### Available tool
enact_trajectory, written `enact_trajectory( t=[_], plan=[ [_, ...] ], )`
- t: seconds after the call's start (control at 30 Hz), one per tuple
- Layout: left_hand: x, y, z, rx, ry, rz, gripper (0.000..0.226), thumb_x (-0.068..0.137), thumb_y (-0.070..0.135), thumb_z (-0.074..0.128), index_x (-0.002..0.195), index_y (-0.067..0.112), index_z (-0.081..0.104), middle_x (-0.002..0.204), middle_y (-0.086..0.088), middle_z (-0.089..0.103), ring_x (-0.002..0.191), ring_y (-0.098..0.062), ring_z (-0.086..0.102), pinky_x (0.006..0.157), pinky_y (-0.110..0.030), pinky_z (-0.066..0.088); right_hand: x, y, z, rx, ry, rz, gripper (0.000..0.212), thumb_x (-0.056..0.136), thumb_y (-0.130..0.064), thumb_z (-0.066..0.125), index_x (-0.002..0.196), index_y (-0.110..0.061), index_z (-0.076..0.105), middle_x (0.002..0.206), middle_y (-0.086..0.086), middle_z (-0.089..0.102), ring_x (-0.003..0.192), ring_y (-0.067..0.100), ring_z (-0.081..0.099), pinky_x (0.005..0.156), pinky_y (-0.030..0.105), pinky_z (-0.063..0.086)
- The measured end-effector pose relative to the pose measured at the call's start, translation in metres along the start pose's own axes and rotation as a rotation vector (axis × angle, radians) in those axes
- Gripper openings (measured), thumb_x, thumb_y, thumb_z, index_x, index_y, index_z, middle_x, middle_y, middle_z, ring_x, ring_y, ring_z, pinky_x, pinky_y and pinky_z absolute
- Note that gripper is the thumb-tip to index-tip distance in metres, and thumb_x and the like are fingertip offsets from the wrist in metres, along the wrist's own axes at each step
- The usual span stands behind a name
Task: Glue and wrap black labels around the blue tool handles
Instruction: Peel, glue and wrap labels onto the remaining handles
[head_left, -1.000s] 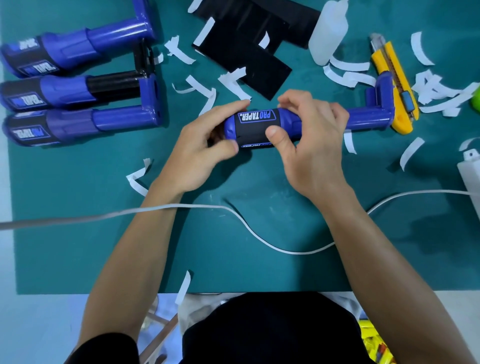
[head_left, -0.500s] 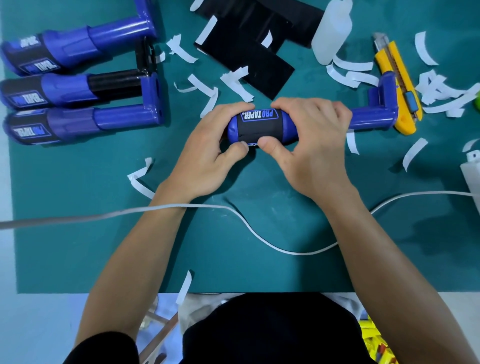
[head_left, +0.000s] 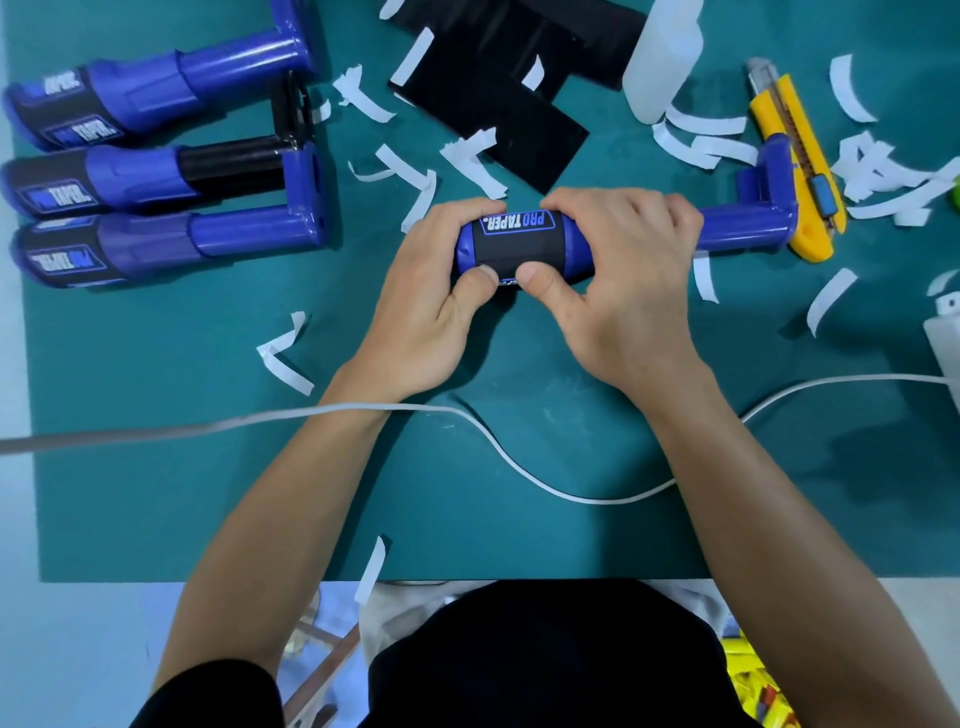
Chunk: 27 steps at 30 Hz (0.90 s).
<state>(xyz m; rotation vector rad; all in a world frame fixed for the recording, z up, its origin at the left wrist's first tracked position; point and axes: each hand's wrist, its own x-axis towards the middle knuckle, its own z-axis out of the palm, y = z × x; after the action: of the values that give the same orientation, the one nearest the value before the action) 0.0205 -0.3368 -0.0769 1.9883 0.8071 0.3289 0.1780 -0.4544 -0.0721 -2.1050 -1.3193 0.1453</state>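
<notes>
A blue tool handle (head_left: 737, 228) lies across the middle of the green mat, its grip end wrapped in a black PRO TAPER label (head_left: 517, 241). My left hand (head_left: 421, 306) grips the handle's left end, thumb pressed on the label's lower edge. My right hand (head_left: 623, 291) curls over the handle just right of the label, thumb tip pressing beside the left thumb. Three more labelled blue handles (head_left: 156, 176) lie side by side at the far left. Black label sheets (head_left: 488, 98) are spread at the top centre.
A white glue bottle (head_left: 662, 57) stands at the top. A yellow utility knife (head_left: 795, 156) lies beside the handle's right end. White backing strips (head_left: 883, 176) litter the green mat (head_left: 156, 467). A white cable (head_left: 519, 462) crosses over my forearms to a white box (head_left: 945, 338) at right.
Both thumbs have slid closer together along the label's lower edge, and both hands have closed more tightly round the handle. The handle itself stays in place.
</notes>
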Motion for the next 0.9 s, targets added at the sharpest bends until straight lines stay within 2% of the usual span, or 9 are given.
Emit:
enact_trajectory(
  t=[0.4,0.57,0.7,0.8,0.9],
  plan=[
    [-0.001,0.007,0.001,-0.080,0.017,-0.056,0.047,0.091,0.019,0.049,0.137,0.021,0.056,0.124,0.006,0.061,0.113,-0.013,0.054,0.103,-0.040,0.046,-0.001,0.000,0.001,0.008,0.017,-0.001,0.042,0.092,-0.050,0.071,0.118,-0.018,0.070,0.111,-0.009,0.069,0.104,0.023,0.057,0.101,0.040,0.029],
    [0.003,-0.004,-0.012,-0.074,-0.107,-0.027,0.049,0.098,0.024,0.051,0.146,0.025,0.052,0.130,0.014,0.057,0.118,-0.011,0.054,0.107,-0.040,0.045,-0.001,-0.002,0.000,0.008,0.012,0.006,0.042,0.092,-0.050,0.070,0.119,-0.018,0.070,0.112,-0.009,0.069,0.104,0.024,0.057,0.101,0.041,0.029],
    [0.004,-0.016,-0.021,-0.107,-0.187,0.028,0.050,0.105,0.023,0.050,0.155,0.023,0.046,0.142,0.009,0.056,0.129,-0.019,0.053,0.113,-0.040,0.041,-0.002,-0.003,-0.001,0.014,-0.002,0.025,0.042,0.091,-0.047,0.071,0.120,-0.017,0.070,0.114,-0.008,0.069,0.107,0.024,0.057,0.103,0.042,0.029],
    [0.004,-0.015,-0.015,-0.070,-0.115,0.058,0.047,0.107,0.039,0.050,0.150,0.022,0.052,0.134,0.011,0.060,0.116,-0.011,0.059,0.101,-0.033,0.045,-0.002,-0.004,-0.003,0.022,-0.004,0.031,0.040,0.091,-0.045,0.070,0.120,-0.018,0.070,0.114,-0.009,0.069,0.108,0.023,0.057,0.104,0.041,0.028],
    [0.002,-0.006,-0.001,0.031,0.051,0.065,0.044,0.104,0.043,0.056,0.139,0.017,0.061,0.123,0.010,0.064,0.105,-0.007,0.059,0.095,-0.036,0.050,-0.001,-0.008,-0.003,0.010,0.014,0.045,0.038,0.094,-0.048,0.067,0.116,-0.018,0.070,0.108,-0.009,0.070,0.104,0.024,0.057,0.103,0.042,0.031]
  ],
)
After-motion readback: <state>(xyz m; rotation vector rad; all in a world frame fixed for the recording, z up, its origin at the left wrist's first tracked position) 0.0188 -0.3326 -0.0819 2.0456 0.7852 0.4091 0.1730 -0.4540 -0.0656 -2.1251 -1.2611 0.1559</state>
